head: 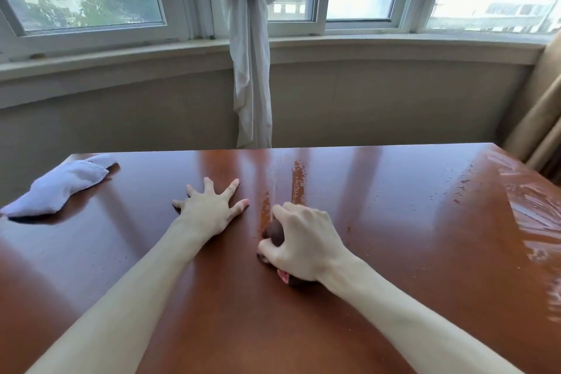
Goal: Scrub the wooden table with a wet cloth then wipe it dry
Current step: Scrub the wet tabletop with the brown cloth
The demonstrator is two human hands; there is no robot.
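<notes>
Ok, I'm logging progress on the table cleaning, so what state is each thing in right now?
Wooden table: wet streaks and droplets down the middle and along the right side.
Dark cloth: bunched in the right hand, pressed on the table.
Right hand: curled round the dark cloth.
Left hand: flat on the table, fingers spread.
White cloth: lying loose at the far left corner, untouched.
Curtain: knotted, hanging at the window.

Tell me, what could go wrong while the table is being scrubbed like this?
The left hand presses flat on the glossy wooden table; it might slip if water reaches it. Water drops near the right edge could drip off. The right hand bunches the dark cloth small, so patches may get missed.
</notes>
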